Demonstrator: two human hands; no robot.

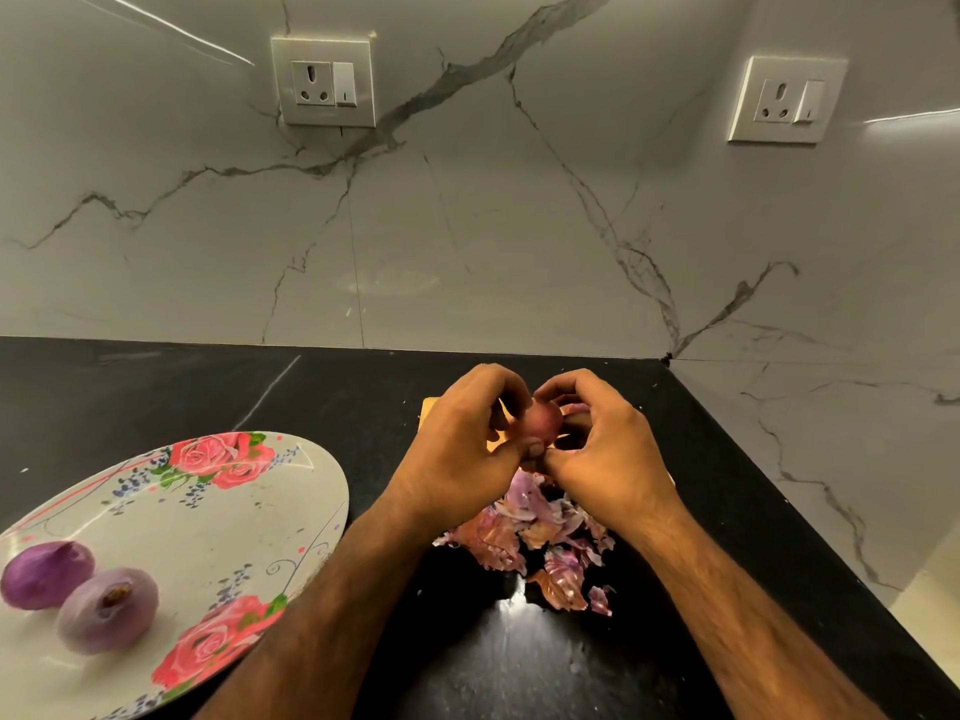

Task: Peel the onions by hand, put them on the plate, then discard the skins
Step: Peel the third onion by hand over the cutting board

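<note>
Both hands hold one reddish onion (543, 422) above the black counter. My left hand (462, 449) grips it from the left, thumb and fingers curled round it. From the right, my right hand (602, 449) pinches at its lower side with curled fingers. Below the hands lies a pile of pink and brown onion skins (535, 543). To the left is a flowered plate (218, 517) carrying two peeled purple onions (47, 574), (106, 610) near its front left. Most of the held onion is hidden by my fingers.
A light wooden board (427, 410) peeks out behind my left hand. The black counter (208, 387) ends at a marble wall behind and on the right. Two wall sockets (323, 81), (787, 100) sit high on the wall.
</note>
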